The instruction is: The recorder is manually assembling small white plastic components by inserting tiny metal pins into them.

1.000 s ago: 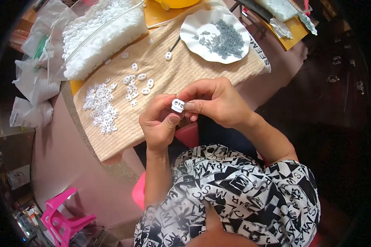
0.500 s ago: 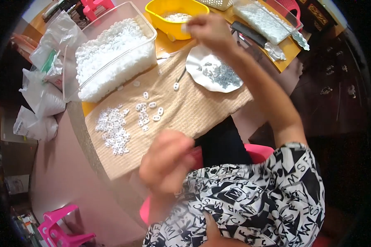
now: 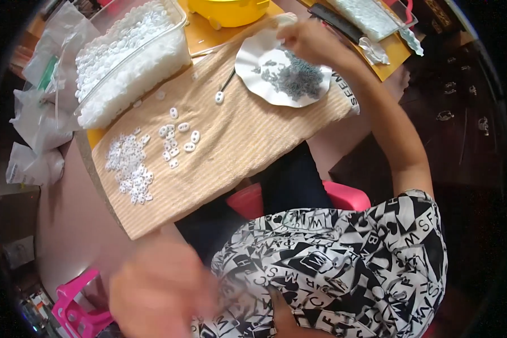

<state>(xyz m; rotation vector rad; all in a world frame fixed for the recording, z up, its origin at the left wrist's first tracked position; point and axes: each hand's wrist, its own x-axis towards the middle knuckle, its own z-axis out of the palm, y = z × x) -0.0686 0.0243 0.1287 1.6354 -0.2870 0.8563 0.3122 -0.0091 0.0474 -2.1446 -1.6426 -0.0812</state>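
Observation:
My right hand (image 3: 310,42) reaches over the far right rim of a white wavy-edged plate (image 3: 256,52). Its fingers are drawn together, and whatever they may hold is too small to make out. A heap of small grey pieces (image 3: 301,79) lies on the plate. Close to me, my left hand (image 3: 160,287) is smeared by motion, so its fingers cannot be read. A pile of small white plastic pieces with dark holes (image 3: 130,166) rests on the tan ribbed cloth (image 3: 231,152). Several more lie loose beside it. A thin dark rod (image 3: 228,80) has one white piece (image 3: 219,97) at its near end.
A clear bin (image 3: 180,28) full of white pieces stands at the far left, beside plastic bags (image 3: 36,118). Behind the cloth is a yellow basin (image 3: 231,12). Another clear tray (image 3: 366,19) is at the far right, and a pink stool (image 3: 79,304) at the lower left.
My right hand has come from the yellow basin, with a small white thing at its fingers, to the plate. My left hand has moved down and left. The whole view has shifted slightly.

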